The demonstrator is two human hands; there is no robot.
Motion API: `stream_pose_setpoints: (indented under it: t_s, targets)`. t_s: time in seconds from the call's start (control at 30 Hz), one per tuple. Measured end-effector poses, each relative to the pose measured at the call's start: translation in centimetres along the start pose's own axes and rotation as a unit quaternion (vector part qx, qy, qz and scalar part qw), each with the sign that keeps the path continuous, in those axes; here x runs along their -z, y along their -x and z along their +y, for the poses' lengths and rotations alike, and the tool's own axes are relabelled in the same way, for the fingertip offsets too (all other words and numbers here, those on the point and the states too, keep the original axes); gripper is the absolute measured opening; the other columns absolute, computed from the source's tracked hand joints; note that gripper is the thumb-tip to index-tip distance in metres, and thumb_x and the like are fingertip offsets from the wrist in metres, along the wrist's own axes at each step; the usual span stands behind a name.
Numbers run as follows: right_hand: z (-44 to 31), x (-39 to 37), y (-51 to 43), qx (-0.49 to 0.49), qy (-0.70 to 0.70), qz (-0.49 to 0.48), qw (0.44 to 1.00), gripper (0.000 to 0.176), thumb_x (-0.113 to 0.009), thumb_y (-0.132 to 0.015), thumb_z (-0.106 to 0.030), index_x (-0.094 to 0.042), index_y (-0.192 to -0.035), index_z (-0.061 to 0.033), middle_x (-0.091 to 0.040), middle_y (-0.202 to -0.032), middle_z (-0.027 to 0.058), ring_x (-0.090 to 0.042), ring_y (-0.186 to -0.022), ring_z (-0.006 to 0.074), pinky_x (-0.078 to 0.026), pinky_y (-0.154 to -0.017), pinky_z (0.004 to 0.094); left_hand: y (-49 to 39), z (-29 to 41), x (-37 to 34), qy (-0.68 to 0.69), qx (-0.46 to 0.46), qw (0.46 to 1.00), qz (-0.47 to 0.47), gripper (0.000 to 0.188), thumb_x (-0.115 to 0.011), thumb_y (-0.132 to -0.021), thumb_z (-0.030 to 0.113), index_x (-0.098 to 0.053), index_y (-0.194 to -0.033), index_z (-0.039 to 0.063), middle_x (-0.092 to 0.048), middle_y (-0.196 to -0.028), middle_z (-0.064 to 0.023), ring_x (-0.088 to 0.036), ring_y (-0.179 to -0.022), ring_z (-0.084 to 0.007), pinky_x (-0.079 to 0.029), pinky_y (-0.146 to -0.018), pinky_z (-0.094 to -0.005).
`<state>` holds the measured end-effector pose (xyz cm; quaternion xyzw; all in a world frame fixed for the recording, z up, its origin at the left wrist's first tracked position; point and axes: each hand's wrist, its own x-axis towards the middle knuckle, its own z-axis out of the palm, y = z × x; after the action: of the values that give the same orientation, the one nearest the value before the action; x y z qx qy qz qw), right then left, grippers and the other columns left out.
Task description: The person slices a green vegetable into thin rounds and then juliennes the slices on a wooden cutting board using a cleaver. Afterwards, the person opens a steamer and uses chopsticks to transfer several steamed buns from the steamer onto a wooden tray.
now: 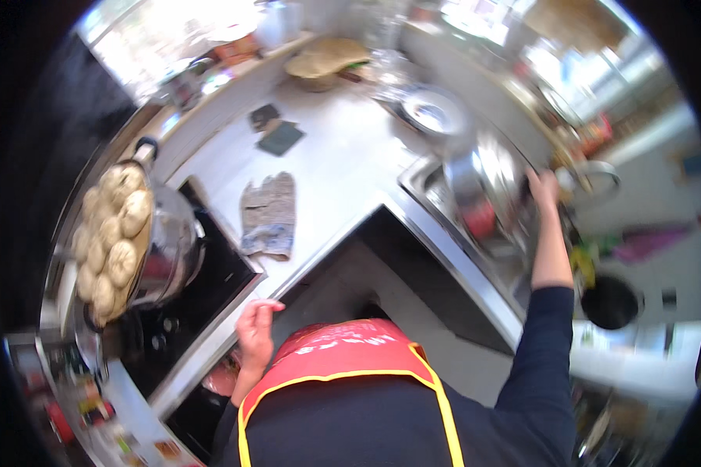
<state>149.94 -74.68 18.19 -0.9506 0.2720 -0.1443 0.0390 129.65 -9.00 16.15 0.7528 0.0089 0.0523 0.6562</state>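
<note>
My right hand (pixel 542 188) is at the far side of a large shiny metal lid or pan (pixel 490 175) over the sink, its fingers closed at a dark handle; motion blurs it. My left hand (pixel 256 333) hangs by the counter's front edge, holding nothing, fingers partly apart. Left of it, a metal steamer pot (pixel 166 245) on the black stove is heaped with pale pleated buns (pixel 121 262). A grey knitted glove (pixel 269 216) lies on the white counter.
Dark flat pads (pixel 280 138) lie behind the glove. A white plate (pixel 432 111) stands near the metal sink (pixel 423 175), beside a covered bowl (pixel 327 58) in the corner. The counter edge (pixel 327 251) bends inward before me. A black round pan (pixel 610 302) is far right.
</note>
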Motion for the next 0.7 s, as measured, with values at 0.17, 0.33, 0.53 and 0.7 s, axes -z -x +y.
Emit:
stream_pose_setpoints:
  t_s: [0.17,0.33,0.53,0.7]
  targets:
    - [8.0,-8.9,-1.4,0.027,-0.006,-0.079,0.997,0.065,-0.065,-0.080,-0.055,-0.065,-0.100,0.0078,-0.067,-0.096,0.0237,-0.065,-0.090,0.0376,-0.050,-0.079,0.0484,-2.7,0.9,-5.7,-0.034,0.033,0.999,-0.026,0.019,-0.057,-0.094,0.017,-0.065,-0.091,0.001,-0.067,-0.084,-0.0065,-0.062,-0.081,-0.0124,-0.049,-0.074,-0.0273]
    - [13.5,-16.3,-2.7,-0.045,0.063,-0.157,0.985,0.050,-0.066,-0.076,-0.039,-0.066,-0.089,0.0090,-0.066,-0.091,0.0289,-0.064,-0.087,0.0447,-0.051,-0.078,0.0499,-3.3,1.5,-8.8,-0.047,0.041,0.998,-0.002,0.019,-0.057,-0.094,0.018,-0.063,-0.091,0.001,-0.066,-0.085,-0.0065,-0.062,-0.083,-0.0141,-0.049,-0.075,-0.0276]
    - [11.8,-18.6,-3.7,-0.046,0.209,-0.309,0.927,0.062,-0.058,-0.086,-0.051,-0.065,-0.107,0.0070,-0.065,-0.110,0.0222,-0.061,-0.104,0.0335,-0.048,-0.090,0.0382,-2.9,0.4,-10.6,-0.077,0.100,0.991,0.051,0.019,-0.057,-0.094,0.019,-0.062,-0.091,0.000,-0.066,-0.085,-0.0061,-0.062,-0.083,-0.0132,-0.049,-0.075,-0.0279]
    - [11.2,-19.0,-1.0,-0.058,0.044,-0.257,0.964,0.055,-0.060,-0.086,-0.045,-0.065,-0.107,0.0066,-0.065,-0.109,0.0211,-0.060,-0.103,0.0308,-0.047,-0.090,0.0373,-2.3,-0.2,-12.0,-0.064,0.131,0.987,0.071,0.019,-0.057,-0.094,0.019,-0.062,-0.093,0.001,-0.066,-0.086,-0.0059,-0.062,-0.083,-0.0129,-0.050,-0.075,-0.0275]
